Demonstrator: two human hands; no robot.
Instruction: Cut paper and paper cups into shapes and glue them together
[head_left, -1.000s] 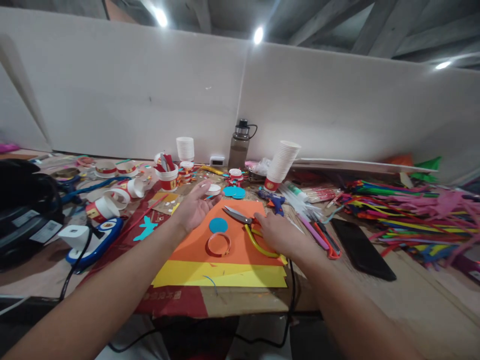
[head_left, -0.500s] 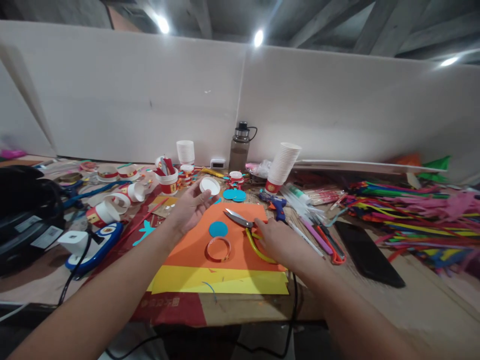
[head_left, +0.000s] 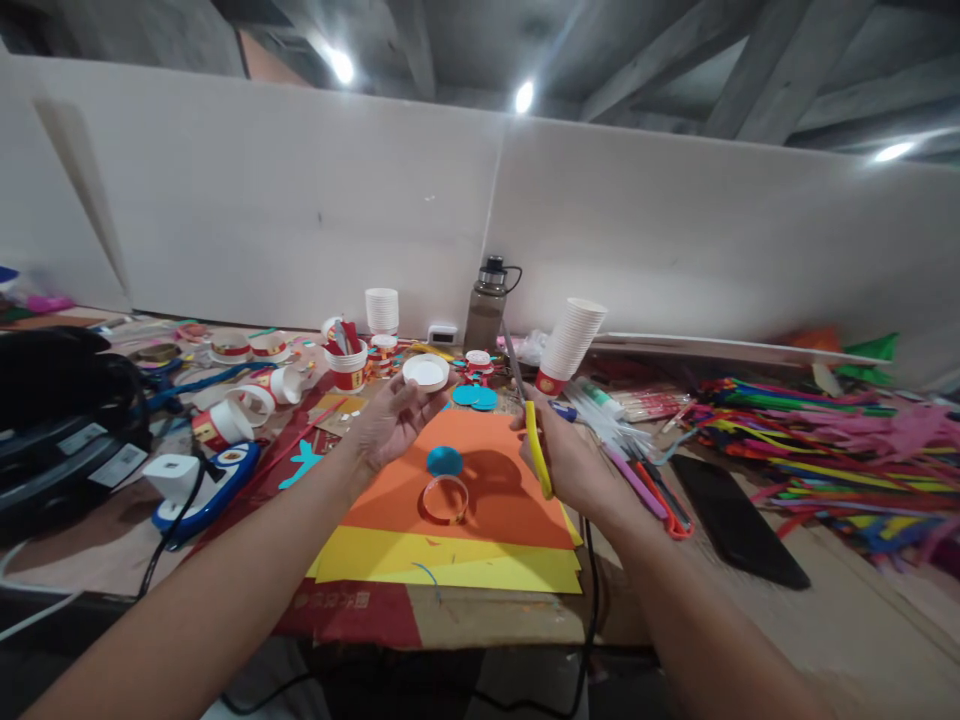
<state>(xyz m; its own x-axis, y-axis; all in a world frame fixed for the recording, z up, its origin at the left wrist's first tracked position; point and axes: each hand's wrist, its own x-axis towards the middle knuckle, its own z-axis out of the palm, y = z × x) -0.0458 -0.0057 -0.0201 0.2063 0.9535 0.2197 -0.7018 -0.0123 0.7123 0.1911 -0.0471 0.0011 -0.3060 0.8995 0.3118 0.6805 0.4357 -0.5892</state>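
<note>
Between the fingers of my left hand [head_left: 394,422] is a shallow white paper cup bottom [head_left: 426,373], its round opening facing me. My right hand [head_left: 564,455] grips scissors [head_left: 535,440] with yellow handles, and their blades point up and away. Below both hands lie orange paper sheets [head_left: 487,510], with yellow sheets [head_left: 450,570] showing at the near edge. On the orange paper rest a blue paper disc [head_left: 445,461] and a thin cut ring [head_left: 466,497]. More blue discs [head_left: 475,397] lie just beyond, beside a small red and white cup piece [head_left: 478,365].
Stacked paper cups [head_left: 571,345] lean at the back near a water bottle [head_left: 486,305]. On the right are a black phone [head_left: 739,520] and colourful pipe cleaners [head_left: 810,430]. Cut cups [head_left: 223,422] and a blue-white power strip [head_left: 217,485] sit left. A black cable [head_left: 590,600] hangs over the front edge.
My right hand has lifted the scissors off the orange paper, turning the blades upward. My left hand still holds the cup bottom, now tilted so its inner wall shows. The view has shifted slightly.
</note>
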